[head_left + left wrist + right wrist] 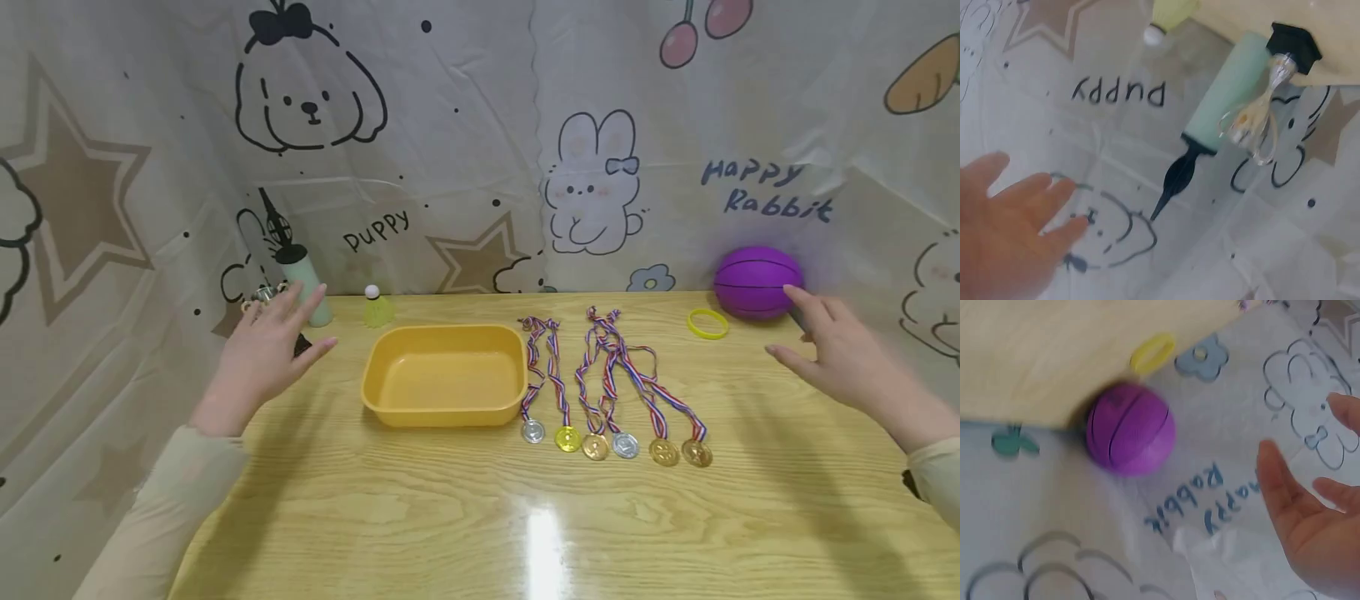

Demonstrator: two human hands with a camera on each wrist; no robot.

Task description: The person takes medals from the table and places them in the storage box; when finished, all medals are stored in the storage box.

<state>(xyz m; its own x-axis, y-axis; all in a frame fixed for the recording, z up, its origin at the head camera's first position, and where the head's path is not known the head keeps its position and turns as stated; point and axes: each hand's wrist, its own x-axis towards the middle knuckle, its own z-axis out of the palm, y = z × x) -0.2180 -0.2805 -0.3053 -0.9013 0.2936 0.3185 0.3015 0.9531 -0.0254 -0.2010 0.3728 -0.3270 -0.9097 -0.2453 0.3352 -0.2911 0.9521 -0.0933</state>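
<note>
Hands spread over the table, pump on one side, ball on the other

Fingers of my left hand (273,337) are straight and loosely spread, holding nothing; the hand hovers at the far left of the wooden table (480,517), just in front of the pale green air pump (306,287) that stands upright against the backdrop. In the left wrist view the pump's black needle tip and black cap show plainly, and a small silvery, ribbon-like object (1254,119) lies beside it; I cannot tell what that is. A yellow-green shuttlecock (377,308) sits just to the right of the pump.

My right hand (836,350) is likewise open, fingers extended, gripping nothing. It hangs near the purple ball (757,282), which rests at the table's far right edge against the printed curtain (480,125); the fingertips come close to the ball, though I cannot tell whether they touch it. A yellow wristband (707,323) lies flat just left of the ball.

Between my hands stands a yellow plastic tub (446,408), with nothing in it that I can see. To its right six medals (611,446), gold and silver, lie in a row, their striped ribbons (600,358) trailing away towards the curtain.
</note>
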